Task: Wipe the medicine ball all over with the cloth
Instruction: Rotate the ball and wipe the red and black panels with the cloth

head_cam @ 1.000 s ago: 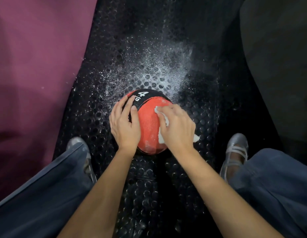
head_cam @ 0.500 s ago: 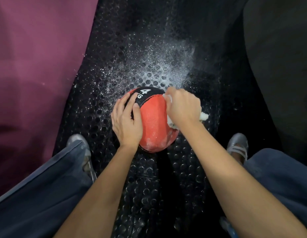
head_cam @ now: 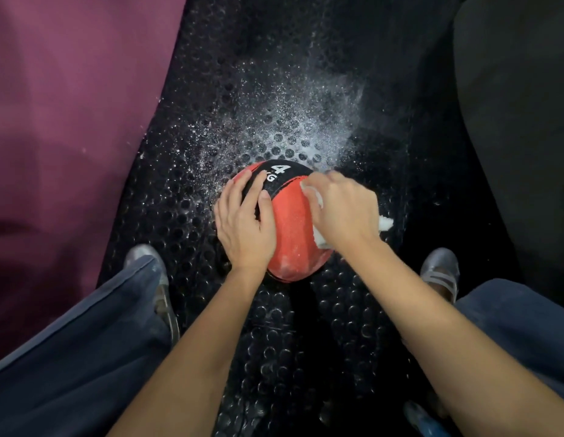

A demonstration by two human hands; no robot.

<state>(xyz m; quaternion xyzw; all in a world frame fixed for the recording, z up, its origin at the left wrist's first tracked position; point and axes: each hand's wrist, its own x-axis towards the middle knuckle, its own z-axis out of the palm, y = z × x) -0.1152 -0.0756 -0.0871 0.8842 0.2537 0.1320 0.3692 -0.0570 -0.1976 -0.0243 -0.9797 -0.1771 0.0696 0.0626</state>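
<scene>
A red and black medicine ball (head_cam: 291, 234) marked "4 KG" rests on a black studded rubber mat (head_cam: 274, 89). My left hand (head_cam: 244, 225) lies flat on the ball's left side, fingers spread over the black band. My right hand (head_cam: 343, 209) presses a white cloth (head_cam: 384, 223) against the ball's upper right side; most of the cloth is hidden under the hand, with a corner sticking out to the right. White dusty smears show on the red lower part of the ball.
White powder (head_cam: 293, 127) is scattered on the mat beyond the ball. A purple surface (head_cam: 69, 121) borders the mat on the left, a dark one (head_cam: 520, 121) on the right. My knees in blue trousers and silver shoes (head_cam: 439, 272) flank the ball.
My right hand with the cloth slid from the ball's near middle up to its far right side, then came back slightly toward the top. My left hand stayed put on the ball.
</scene>
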